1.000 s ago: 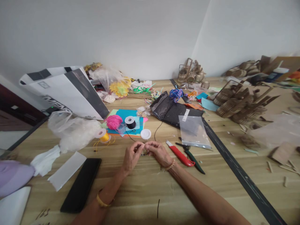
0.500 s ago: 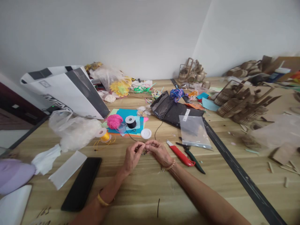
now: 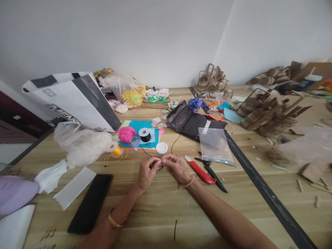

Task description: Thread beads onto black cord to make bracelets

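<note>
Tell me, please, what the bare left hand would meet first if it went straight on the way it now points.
The left hand would probably meet the right hand, with its pale beaded bracelet, just ahead; whether their fingertips touch is unclear.

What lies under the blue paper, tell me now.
A green edge, an orange edge and a pink corner peek out around the blue paper. Anything else beneath it, below the black spool too, is covered.
</note>
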The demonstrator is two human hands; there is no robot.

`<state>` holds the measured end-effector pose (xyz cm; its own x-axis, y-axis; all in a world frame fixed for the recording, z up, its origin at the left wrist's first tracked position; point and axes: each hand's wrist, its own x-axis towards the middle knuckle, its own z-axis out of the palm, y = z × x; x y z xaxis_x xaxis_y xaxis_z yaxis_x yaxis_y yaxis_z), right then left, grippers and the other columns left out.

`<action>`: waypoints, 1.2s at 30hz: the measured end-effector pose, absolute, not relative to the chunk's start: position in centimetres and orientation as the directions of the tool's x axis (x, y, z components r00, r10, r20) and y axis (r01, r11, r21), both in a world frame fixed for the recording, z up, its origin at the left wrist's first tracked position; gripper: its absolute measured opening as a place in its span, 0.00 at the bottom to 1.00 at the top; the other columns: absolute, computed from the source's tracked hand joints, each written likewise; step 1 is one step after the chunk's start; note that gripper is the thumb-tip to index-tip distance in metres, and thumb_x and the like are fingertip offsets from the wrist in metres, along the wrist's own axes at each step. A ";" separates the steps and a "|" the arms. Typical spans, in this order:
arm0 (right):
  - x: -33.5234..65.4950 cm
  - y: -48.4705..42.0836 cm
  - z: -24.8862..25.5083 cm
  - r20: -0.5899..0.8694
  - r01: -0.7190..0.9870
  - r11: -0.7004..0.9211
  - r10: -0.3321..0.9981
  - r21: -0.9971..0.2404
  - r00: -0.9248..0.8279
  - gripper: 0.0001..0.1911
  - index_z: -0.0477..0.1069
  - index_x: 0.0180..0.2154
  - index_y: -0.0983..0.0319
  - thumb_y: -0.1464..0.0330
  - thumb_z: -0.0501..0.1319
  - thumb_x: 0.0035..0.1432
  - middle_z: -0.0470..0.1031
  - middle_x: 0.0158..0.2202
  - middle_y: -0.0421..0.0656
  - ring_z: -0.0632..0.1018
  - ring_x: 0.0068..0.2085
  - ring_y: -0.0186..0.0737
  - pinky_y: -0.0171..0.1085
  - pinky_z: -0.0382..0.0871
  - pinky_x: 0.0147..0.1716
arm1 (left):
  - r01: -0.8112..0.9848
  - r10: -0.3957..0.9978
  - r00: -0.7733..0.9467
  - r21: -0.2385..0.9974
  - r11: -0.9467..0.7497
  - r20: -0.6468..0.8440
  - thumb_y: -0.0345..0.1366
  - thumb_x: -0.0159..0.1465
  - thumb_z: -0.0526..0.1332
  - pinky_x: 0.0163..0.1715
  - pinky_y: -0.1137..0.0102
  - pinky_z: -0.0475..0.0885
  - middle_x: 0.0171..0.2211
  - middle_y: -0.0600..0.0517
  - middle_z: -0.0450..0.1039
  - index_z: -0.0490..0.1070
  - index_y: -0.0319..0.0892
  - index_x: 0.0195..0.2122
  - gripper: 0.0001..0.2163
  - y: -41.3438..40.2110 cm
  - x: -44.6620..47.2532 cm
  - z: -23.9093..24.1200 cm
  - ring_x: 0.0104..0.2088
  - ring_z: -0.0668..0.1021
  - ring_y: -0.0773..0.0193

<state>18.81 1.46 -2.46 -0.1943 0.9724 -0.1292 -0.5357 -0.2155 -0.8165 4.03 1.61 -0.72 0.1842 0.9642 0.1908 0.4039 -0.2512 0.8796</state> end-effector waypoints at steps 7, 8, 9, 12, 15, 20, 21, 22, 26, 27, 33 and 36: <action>18.9 1.5 -2.7 -0.094 -0.500 -0.170 0.980 -0.849 -0.174 0.10 0.76 0.28 0.62 0.64 0.71 0.43 0.74 0.25 0.38 0.71 0.27 0.32 0.33 0.65 0.31 | 0.469 0.937 0.210 0.811 -0.348 0.280 0.37 0.61 0.57 0.26 0.76 0.67 0.26 0.52 0.75 0.72 0.39 0.30 0.08 1.7 3.9 -0.8 0.25 0.74 0.68; 18.9 1.5 -2.7 -0.089 -0.492 -0.165 0.981 -0.855 -0.174 0.10 0.76 0.28 0.62 0.64 0.71 0.43 0.74 0.25 0.38 0.71 0.27 0.32 0.33 0.65 0.31 | 0.471 0.934 0.213 0.807 -0.356 0.287 0.36 0.61 0.57 0.26 0.76 0.67 0.26 0.52 0.75 0.72 0.39 0.30 0.08 1.7 3.9 -0.8 0.25 0.74 0.68; 18.9 1.5 -2.7 -0.083 -0.484 -0.159 0.981 -0.861 -0.173 0.10 0.76 0.28 0.61 0.64 0.71 0.44 0.74 0.25 0.38 0.71 0.28 0.32 0.33 0.65 0.31 | 0.475 0.932 0.215 0.802 -0.362 0.293 0.36 0.61 0.56 0.26 0.76 0.67 0.26 0.52 0.75 0.72 0.39 0.30 0.08 1.7 3.9 -0.7 0.25 0.74 0.68; 19.0 1.5 -2.5 -0.073 -0.458 -0.147 0.982 -0.876 -0.176 0.11 0.75 0.28 0.61 0.63 0.71 0.44 0.74 0.26 0.38 0.71 0.28 0.32 0.33 0.64 0.30 | 0.492 0.929 0.221 0.788 -0.370 0.298 0.37 0.61 0.56 0.26 0.76 0.67 0.26 0.52 0.75 0.72 0.40 0.29 0.09 1.7 3.9 -0.7 0.24 0.74 0.68; 19.1 1.4 -2.3 -0.078 -0.432 -0.151 0.980 -0.889 -0.183 0.12 0.74 0.28 0.62 0.61 0.70 0.45 0.73 0.26 0.38 0.71 0.27 0.32 0.33 0.63 0.30 | 0.503 0.925 0.230 0.777 -0.379 0.303 0.37 0.62 0.56 0.27 0.75 0.67 0.26 0.52 0.75 0.72 0.40 0.29 0.09 1.7 3.9 -0.8 0.25 0.74 0.68; 19.1 1.5 -2.0 -0.081 -0.404 -0.150 0.980 -0.902 -0.183 0.14 0.73 0.27 0.62 0.59 0.70 0.45 0.71 0.24 0.37 0.70 0.27 0.32 0.33 0.63 0.30 | 0.498 0.923 0.229 0.778 -0.384 0.309 0.37 0.62 0.56 0.28 0.75 0.68 0.26 0.52 0.76 0.73 0.40 0.30 0.09 1.7 3.9 -0.9 0.26 0.74 0.67; 19.1 1.5 -2.0 -0.079 -0.399 -0.147 0.980 -0.905 -0.182 0.14 0.73 0.27 0.62 0.58 0.70 0.45 0.71 0.24 0.37 0.69 0.27 0.32 0.33 0.62 0.30 | 0.494 0.926 0.226 0.784 -0.377 0.303 0.37 0.61 0.56 0.28 0.75 0.68 0.27 0.52 0.76 0.73 0.40 0.30 0.09 1.7 3.9 -0.8 0.26 0.74 0.67; 19.1 1.5 -2.0 -0.076 -0.394 -0.144 0.980 -0.908 -0.182 0.15 0.72 0.27 0.62 0.58 0.70 0.45 0.70 0.24 0.37 0.69 0.27 0.33 0.33 0.62 0.29 | 0.490 0.930 0.224 0.791 -0.366 0.291 0.37 0.61 0.56 0.28 0.75 0.68 0.27 0.52 0.76 0.73 0.40 0.30 0.09 1.6 4.0 -0.8 0.26 0.74 0.67; 19.1 1.3 -1.8 -0.062 -0.365 -0.127 0.981 -0.923 -0.184 0.15 0.71 0.27 0.61 0.57 0.68 0.46 0.70 0.26 0.38 0.69 0.28 0.34 0.34 0.61 0.30 | 0.443 0.958 0.215 0.855 -0.269 0.190 0.38 0.60 0.58 0.27 0.75 0.67 0.26 0.52 0.75 0.73 0.40 0.30 0.08 1.5 4.1 -0.3 0.24 0.73 0.67; 19.1 1.3 -1.8 -0.053 -0.352 -0.115 0.982 -0.929 -0.182 0.14 0.71 0.27 0.61 0.57 0.68 0.47 0.69 0.26 0.38 0.68 0.28 0.34 0.34 0.61 0.30 | 0.413 0.965 0.212 0.882 -0.229 0.151 0.38 0.60 0.58 0.26 0.75 0.67 0.25 0.52 0.75 0.73 0.39 0.30 0.08 1.6 4.1 -0.2 0.24 0.73 0.67; 19.4 1.5 -1.7 0.056 -0.305 0.014 0.990 -0.952 -0.132 0.12 0.71 0.28 0.60 0.58 0.66 0.50 0.70 0.28 0.39 0.68 0.32 0.37 0.35 0.61 0.36 | 0.313 0.959 0.281 0.941 -0.126 0.035 0.36 0.54 0.63 0.30 0.72 0.71 0.33 0.47 0.78 0.75 0.37 0.37 0.10 2.3 3.8 -0.3 0.30 0.77 0.63; 19.5 1.7 -1.8 0.073 -0.316 0.041 0.993 -0.948 -0.089 0.12 0.71 0.27 0.60 0.59 0.66 0.50 0.68 0.27 0.38 0.67 0.31 0.36 0.35 0.60 0.35 | 0.408 0.947 0.319 0.898 -0.163 0.027 0.32 0.53 0.63 0.33 0.71 0.71 0.34 0.47 0.79 0.77 0.38 0.35 0.09 2.7 3.5 -0.4 0.33 0.77 0.60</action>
